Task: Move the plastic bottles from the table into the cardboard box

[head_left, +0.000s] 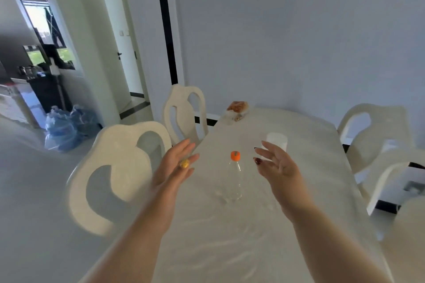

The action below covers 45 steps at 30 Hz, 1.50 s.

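A clear plastic bottle (235, 181) with an orange cap stands upright on the white table (230, 248), in the middle of the view. My left hand (176, 165) hovers to its left, fingers spread, a yellow ring on one finger. To the bottle's right, my right hand (276, 163) is raised with fingers apart and dark red nails. Neither hand touches the bottle. No cardboard box is in view.
A white cup-like container (277, 140) stands behind my right hand. A wrapped food item (238, 108) lies at the table's far end. White chairs (115, 174) stand on both sides. Blue plastic bags (64, 128) sit on the floor at left.
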Motion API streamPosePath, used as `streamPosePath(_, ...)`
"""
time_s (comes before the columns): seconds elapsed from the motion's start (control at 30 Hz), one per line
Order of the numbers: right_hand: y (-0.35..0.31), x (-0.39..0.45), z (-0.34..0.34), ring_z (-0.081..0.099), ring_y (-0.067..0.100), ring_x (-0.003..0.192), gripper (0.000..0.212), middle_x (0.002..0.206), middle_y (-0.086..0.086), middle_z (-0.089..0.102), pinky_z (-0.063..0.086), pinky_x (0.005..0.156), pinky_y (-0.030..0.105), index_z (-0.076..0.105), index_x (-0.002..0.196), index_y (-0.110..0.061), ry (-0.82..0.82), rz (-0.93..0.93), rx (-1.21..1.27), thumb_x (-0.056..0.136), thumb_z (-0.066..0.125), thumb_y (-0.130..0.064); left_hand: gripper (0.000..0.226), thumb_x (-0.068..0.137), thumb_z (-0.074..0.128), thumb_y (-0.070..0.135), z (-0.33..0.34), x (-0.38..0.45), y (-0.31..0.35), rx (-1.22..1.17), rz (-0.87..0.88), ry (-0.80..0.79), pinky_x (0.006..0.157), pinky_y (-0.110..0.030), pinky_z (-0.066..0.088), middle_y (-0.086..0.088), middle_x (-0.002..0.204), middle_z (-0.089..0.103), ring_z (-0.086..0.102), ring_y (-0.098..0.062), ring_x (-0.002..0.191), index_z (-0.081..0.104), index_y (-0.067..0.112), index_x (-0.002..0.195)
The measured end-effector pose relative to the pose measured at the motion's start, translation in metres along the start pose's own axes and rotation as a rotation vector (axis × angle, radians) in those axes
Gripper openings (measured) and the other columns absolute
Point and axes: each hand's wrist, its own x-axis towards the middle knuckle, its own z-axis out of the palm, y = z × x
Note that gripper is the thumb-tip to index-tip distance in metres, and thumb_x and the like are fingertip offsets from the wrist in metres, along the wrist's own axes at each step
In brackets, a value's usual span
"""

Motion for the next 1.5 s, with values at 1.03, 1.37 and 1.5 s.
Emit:
streamPosePath(1.03, 0.104, 0.108, 0.086, 0.058, 0.021, 0.076, 0.018, 0.087, -0.002, 0.067, 0.047, 0.068, 0.033, 0.064, 0.093, -0.023, 0.304, 0.239, -0.737, 0.088, 0.065, -0.040, 0.054, 0.077, 0.059, 0.059, -0.044, 0.117, -0.185, -0.084, -0.546, -0.331, 0.117, -0.043, 0.034, 0.024, 0.143, 0.053, 0.051, -0.008, 0.135, 0.056, 0.049, 0.131)
streamPosePath(1.37, -0.013, 0.077, 0.069, 0.067, 0.021, 0.094, 0.031, 0.095, -0.006, 0.071, 0.054, 0.077, 0.044, 0.063, 0.098, -0.023, 0.362, -0.076, -0.827, 0.088, 0.057, -0.051, 0.074, 0.098, 0.036, 0.057, -0.010, 0.114, -0.159, -0.428, -1.076, -0.349, 0.119, -0.049, 0.028, -0.010, 0.162, 0.032, 0.037, -0.029, 0.145, 0.028, 0.009, 0.155)
streamPosePath(1.5, -0.068, 0.041, 0.060, 0.066, 0.004, 0.092, 0.020, 0.089, -0.010, 0.072, 0.053, 0.078, 0.032, 0.065, 0.093, -0.026, 0.414, -0.106, -0.729, 0.089, 0.062, -0.044, 0.082, 0.093, 0.041, 0.061, 0.009, 0.107, -0.130, -0.628, -1.185, -0.358, 0.119, -0.050, 0.028, -0.017, 0.151, 0.045, 0.042, -0.033, 0.141, 0.038, 0.000, 0.148)
